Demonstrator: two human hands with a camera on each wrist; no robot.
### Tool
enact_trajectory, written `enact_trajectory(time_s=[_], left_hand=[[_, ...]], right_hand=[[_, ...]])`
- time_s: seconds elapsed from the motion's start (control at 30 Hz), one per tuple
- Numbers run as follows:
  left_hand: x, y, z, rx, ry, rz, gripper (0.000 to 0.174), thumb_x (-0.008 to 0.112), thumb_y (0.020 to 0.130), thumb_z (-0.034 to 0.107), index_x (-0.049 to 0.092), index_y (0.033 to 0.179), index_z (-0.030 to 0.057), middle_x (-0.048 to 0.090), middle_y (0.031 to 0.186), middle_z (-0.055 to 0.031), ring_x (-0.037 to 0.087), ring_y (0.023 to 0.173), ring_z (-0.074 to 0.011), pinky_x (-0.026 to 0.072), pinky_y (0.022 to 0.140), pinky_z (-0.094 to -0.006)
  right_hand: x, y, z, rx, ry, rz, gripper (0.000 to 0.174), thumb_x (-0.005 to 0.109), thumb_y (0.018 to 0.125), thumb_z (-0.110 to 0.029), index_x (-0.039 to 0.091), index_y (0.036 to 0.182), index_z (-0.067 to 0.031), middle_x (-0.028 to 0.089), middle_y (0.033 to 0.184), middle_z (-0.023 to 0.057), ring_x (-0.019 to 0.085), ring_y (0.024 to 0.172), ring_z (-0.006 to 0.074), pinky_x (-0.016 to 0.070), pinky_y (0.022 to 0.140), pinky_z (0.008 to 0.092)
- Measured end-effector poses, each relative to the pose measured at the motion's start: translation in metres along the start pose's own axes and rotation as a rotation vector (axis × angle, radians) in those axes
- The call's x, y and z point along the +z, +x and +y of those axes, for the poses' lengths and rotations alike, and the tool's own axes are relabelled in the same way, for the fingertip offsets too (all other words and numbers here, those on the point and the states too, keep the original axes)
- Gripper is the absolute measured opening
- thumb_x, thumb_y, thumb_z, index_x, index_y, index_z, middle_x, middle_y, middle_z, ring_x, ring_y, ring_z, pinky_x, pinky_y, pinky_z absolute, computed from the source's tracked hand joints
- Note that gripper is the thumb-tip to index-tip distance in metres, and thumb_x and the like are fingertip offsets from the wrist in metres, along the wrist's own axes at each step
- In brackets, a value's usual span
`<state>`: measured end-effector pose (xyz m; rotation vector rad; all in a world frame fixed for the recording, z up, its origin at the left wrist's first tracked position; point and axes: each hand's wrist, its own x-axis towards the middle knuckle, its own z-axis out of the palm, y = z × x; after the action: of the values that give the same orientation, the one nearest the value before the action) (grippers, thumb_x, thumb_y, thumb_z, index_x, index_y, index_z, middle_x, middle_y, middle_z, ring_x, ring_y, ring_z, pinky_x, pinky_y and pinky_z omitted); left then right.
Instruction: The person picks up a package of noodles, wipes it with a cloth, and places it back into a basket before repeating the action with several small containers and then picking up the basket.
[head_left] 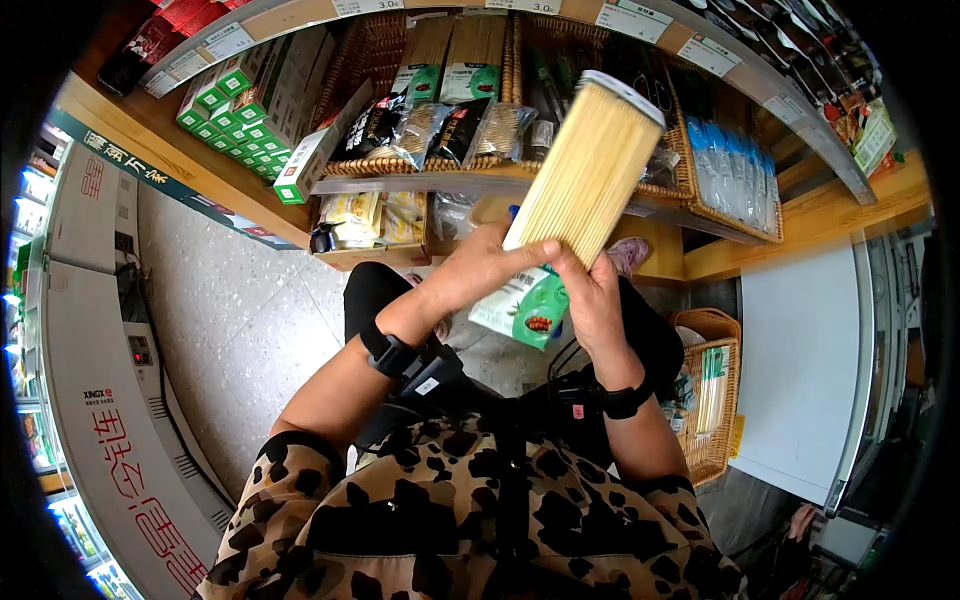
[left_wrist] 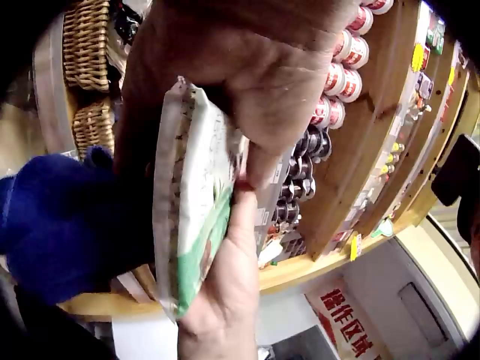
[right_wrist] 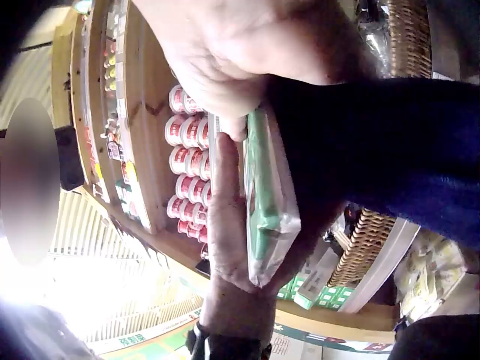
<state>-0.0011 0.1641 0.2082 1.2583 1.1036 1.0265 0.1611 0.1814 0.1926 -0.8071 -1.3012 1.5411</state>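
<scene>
The pack (head_left: pixel 585 165) is in both hands, its long axis slanting from the green-label end, near the lap, forward and rightward to the shelf (head_left: pixel 440 181). The left hand (head_left: pixel 470 272) grips its left edge, the right hand (head_left: pixel 597 305) its right, both thumbs on the front. Each grip is closed round the pack, nearer its label end.

"XINGX" beside large red Chinese characters on a white freezer (head_left: pixel 80 340), "3.0" on two price tags (head_left: pixel 523 5) along the shelf edge, "万家" on a dark green strip (head_left: pixel 130 160), red "操作区" on a pale sign (left_wrist: pixel 345 316)
</scene>
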Motion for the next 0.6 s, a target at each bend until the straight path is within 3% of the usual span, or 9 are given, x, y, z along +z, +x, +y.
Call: enact_trajectory(time_s=[0.07,0.17,0.3,0.43,0.5,0.6], left_hand=[[0.003,-0.006,0.005,0.0,-0.011,-0.098,0.054,0.056,0.088,0.039,0.049,0.118,-0.0054,0.061,0.104,-0.0145,0.056,0.095,-0.0182,0.0436,0.083,-0.0297],[0.004,-0.007,0.01,-0.057,0.046,-0.101,0.046,0.05,0.093,0.033,0.05,0.119,-0.0039,0.059,0.105,-0.0085,0.052,0.095,-0.0113,0.0423,0.082,-0.0256],[0.003,-0.006,0.001,-0.072,0.001,-0.068,0.046,0.049,0.094,0.031,0.046,0.122,-0.0043,0.059,0.106,-0.0089,0.051,0.094,-0.0115,0.0414,0.083,-0.0248],[-0.013,-0.005,0.003,-0.098,-0.028,-0.038,0.043,0.049,0.094,0.024,0.042,0.125,-0.0041,0.059,0.106,-0.0088,0.052,0.098,-0.0126,0.0408,0.087,-0.0253],[-0.016,-0.005,-0.003,-0.081,-0.261,-0.046,0.042,0.051,0.092,0.02,0.041,0.125,-0.0038,0.059,0.106,-0.0091,0.055,0.098,-0.0132,0.0437,0.086,-0.0263],[-0.009,-0.007,-0.008,-0.218,-0.574,-0.139,0.046,0.053,0.091,0.02,0.039,0.129,-0.0014,0.059,0.107,-0.0095,0.057,0.097,-0.0136,0.0469,0.085,-0.0274]], right_hand=[[-0.002,0.001,0.002,-0.02,0.002,0.033,0.03,0.056,0.091,-0.024,0.056,0.104,0.0027,0.061,0.097,0.0063,0.057,0.086,0.0108,0.0468,0.075,0.0248],[-0.007,0.0,0.002,-0.006,-0.126,0.026,0.03,0.055,0.091,-0.026,0.056,0.102,0.0029,0.061,0.097,0.0061,0.056,0.086,0.0111,0.0461,0.075,0.0258],[-0.019,-0.004,0.004,0.044,-0.102,0.158,0.034,0.051,0.093,-0.03,0.057,0.101,0.0023,0.059,0.092,0.0045,0.053,0.082,0.0099,0.0441,0.074,0.0259],[-0.04,-0.012,-0.023,0.105,0.001,0.229,0.028,0.053,0.089,-0.02,0.053,0.109,-0.0001,0.059,0.098,0.005,0.055,0.086,0.0126,0.0459,0.076,0.0259],[-0.047,-0.01,-0.046,0.016,0.038,0.327,0.031,0.054,0.088,-0.017,0.05,0.114,-0.0001,0.059,0.1,0.0058,0.057,0.087,0.0136,0.0469,0.077,0.026],[-0.046,0.003,-0.085,-0.228,-0.139,0.233,0.04,0.052,0.088,-0.013,0.042,0.125,0.0013,0.056,0.11,0.0109,0.055,0.097,0.0172,0.0442,0.085,0.0282]])
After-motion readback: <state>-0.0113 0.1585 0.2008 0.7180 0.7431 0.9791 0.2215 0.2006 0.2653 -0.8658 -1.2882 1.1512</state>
